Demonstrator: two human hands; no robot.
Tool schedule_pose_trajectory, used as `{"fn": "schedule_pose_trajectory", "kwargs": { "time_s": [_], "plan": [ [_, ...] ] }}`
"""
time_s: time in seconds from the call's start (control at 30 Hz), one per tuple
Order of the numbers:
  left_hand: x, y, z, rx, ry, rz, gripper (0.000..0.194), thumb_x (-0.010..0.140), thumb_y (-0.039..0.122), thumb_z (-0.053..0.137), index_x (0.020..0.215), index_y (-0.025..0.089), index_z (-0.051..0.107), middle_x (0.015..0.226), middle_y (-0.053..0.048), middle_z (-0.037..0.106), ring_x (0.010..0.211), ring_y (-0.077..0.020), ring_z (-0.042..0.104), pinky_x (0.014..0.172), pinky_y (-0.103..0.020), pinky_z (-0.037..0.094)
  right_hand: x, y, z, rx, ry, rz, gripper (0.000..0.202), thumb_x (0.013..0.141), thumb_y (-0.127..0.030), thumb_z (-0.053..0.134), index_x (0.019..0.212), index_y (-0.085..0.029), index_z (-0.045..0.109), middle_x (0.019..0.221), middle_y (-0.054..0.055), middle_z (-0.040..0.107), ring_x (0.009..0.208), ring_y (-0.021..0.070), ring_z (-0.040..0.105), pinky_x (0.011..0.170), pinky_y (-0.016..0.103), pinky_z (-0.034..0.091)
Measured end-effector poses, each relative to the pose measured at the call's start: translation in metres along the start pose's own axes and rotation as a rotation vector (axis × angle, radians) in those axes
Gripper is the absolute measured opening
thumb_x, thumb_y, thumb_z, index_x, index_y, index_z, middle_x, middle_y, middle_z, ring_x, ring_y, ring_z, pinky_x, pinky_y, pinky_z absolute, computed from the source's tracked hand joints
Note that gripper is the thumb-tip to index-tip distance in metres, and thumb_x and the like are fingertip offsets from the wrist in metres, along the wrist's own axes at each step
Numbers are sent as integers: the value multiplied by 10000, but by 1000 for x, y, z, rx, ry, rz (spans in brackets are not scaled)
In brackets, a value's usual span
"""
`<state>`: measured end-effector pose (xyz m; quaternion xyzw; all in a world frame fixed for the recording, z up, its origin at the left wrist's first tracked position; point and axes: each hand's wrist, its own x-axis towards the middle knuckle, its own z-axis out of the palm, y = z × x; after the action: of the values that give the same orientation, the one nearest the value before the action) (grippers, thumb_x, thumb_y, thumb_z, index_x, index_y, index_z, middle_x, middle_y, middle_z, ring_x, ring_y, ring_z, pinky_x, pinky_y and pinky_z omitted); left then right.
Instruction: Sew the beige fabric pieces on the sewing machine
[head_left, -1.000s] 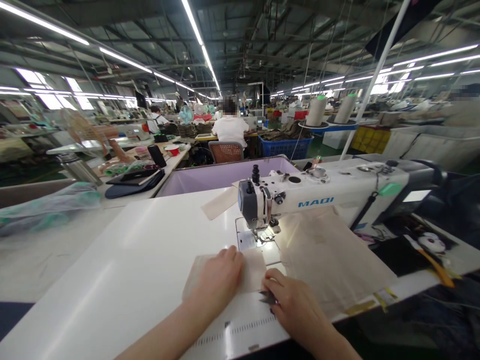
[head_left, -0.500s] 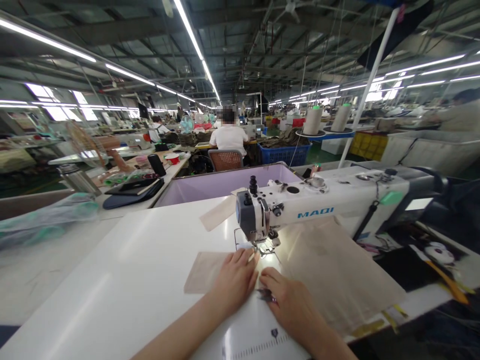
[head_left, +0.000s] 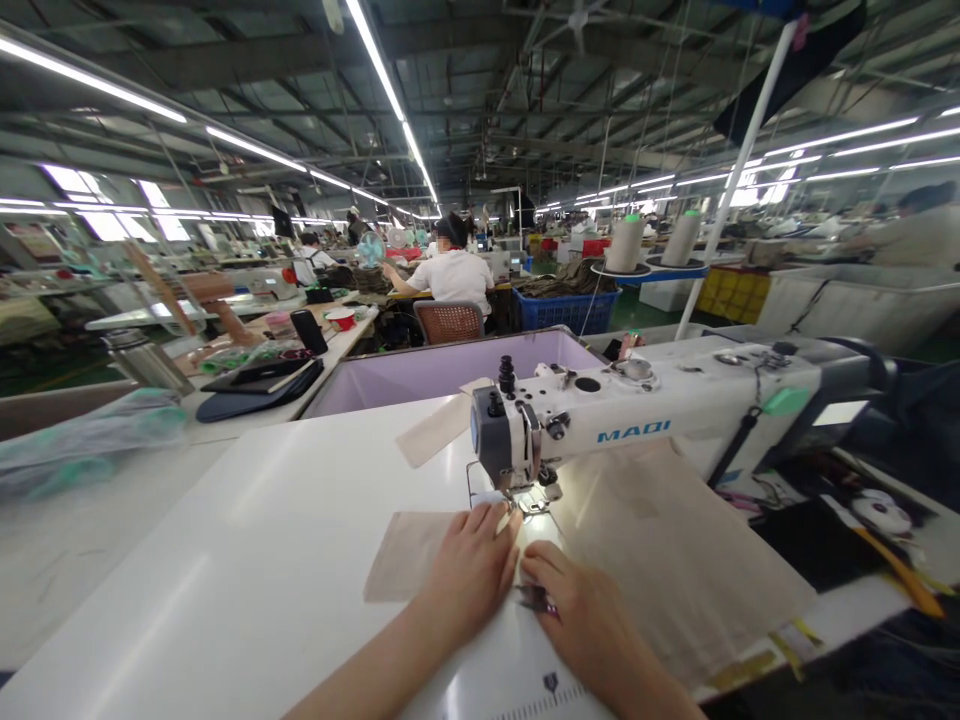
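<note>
My left hand (head_left: 480, 555) lies flat with its fingers stretched forward over a small beige fabric piece (head_left: 397, 560), fingertips close in front of the presser foot (head_left: 531, 500) of a white sewing machine (head_left: 637, 405). Just to the right, my right hand (head_left: 574, 600) is curled around small thread snips (head_left: 534, 598), whose dark blades point left. Its fingertips rest near the lit needle plate, where the fabric edge is partly hidden by my fingers. A large beige fabric panel (head_left: 667, 560) spreads under the machine arm. Another beige strip (head_left: 431, 430) lies behind the machine head.
A lilac-lined bin (head_left: 420, 372) borders the white table (head_left: 225, 540) at the back. Thread cones (head_left: 625, 243) stand behind the machine. At left are a steel flask (head_left: 146, 360) and a dark pouch (head_left: 262, 390). A co-worker (head_left: 454, 270) sits ahead.
Both hands keep nearly the same place by the presser foot. The view has shifted slightly. The co-worker ahead has turned and now reaches an arm to the left.
</note>
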<state>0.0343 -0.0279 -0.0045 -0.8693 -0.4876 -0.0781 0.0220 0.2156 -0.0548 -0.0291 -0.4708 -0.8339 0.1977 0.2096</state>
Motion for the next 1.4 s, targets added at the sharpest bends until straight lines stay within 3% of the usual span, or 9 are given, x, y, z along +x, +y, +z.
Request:
{"fn": "schedule_pose_trajectory", "kwargs": {
  "time_s": [0.53, 0.73, 0.87, 1.2, 1.4],
  "plan": [
    [-5, -2, 4, 9, 24, 26, 348, 1003, 239, 515, 1346, 196, 552, 1401, -127, 567, 1255, -310, 523, 1003, -483, 477, 0, -2, -7, -30, -49, 8, 364, 817, -84, 501, 1118, -221, 655, 1138, 30, 690, 967, 228, 686, 805, 298, 519],
    [-33, 9, 9, -24, 20, 206, 344, 975, 149, 530, 1316, 119, 558, 1306, -141, 639, 1194, -288, 593, 1010, -445, 528, -13, 0, -7, -33, -90, -32, 538, 748, -59, 490, 1249, -203, 624, 1274, 61, 668, 1061, 235, 674, 922, 317, 521],
    [-39, 8, 5, -71, 48, 262, 346, 990, 167, 487, 1328, 131, 551, 1310, -151, 636, 1201, -297, 596, 1011, -458, 540, -13, 1, -8, -32, -92, -25, 524, 746, -62, 489, 1229, -204, 635, 1309, 65, 658, 1091, 239, 669, 952, 320, 514],
    [-8, -17, 0, -151, 59, 220, 246, 1001, 192, 432, 1125, 167, 643, 1100, -113, 675, 1056, -266, 633, 924, -427, 561, 20, 0, -20, -86, -91, -19, 351, 872, -114, 498, 1172, -234, 636, 1205, 15, 693, 965, 204, 706, 792, 264, 518],
    [14, -34, -4, -172, 72, 244, 250, 999, 177, 418, 1023, 184, 666, 1061, -97, 669, 1034, -239, 634, 931, -389, 539, 34, 0, -24, -112, -51, -23, 388, 854, -86, 515, 1178, -252, 647, 1277, 2, 674, 988, 201, 699, 810, 262, 497]
  ]
}}
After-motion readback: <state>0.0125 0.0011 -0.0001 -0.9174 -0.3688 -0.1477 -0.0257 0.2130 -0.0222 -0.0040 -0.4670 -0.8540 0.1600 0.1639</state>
